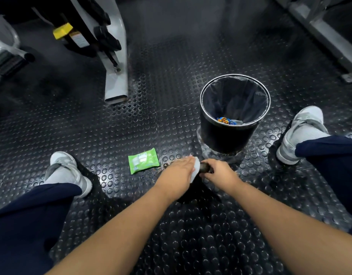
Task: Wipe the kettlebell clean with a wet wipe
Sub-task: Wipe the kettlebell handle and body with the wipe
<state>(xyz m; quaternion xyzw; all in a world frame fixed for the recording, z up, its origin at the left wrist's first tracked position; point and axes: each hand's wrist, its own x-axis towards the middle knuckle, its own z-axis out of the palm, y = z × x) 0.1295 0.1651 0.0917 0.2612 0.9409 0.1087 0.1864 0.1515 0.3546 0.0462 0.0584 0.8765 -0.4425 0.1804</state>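
- A person's view looking down at a black studded rubber floor (131, 120), with both bare forearms reaching forward and the knees spread wide to either side.
- The kettlebell (204, 168) stands on the floor between the two hands, near the middle of the view. It is dark and mostly hidden; only a short stretch of its rounded handle shows clearly.
- The right hand (220, 172) grips the handle from the right, its fingers curled down round it.
- The left hand (179, 171) comes in from the left with its fingers together and fairly straight, pressing a white wet wipe (196, 170) against the kettlebell. The wipe lies under the fingertips, its edge showing past them, touching the handle just beside the right hand's knuckles. The left thumb is hidden.
- A green pack of wet wipes (143, 160) lies flat on the floor just left of the left hand, not touching it.
- A round black waste bin (226, 139) with a dark liner stands just beyond the hands, a bright snack wrapper (223, 120) at its bottom.
- Grey trainers, the left (68, 171) and the right (302, 132), rest on the floor below dark blue trouser legs.
- The grey steel leg of a gym machine (116, 76) stands at upper left.
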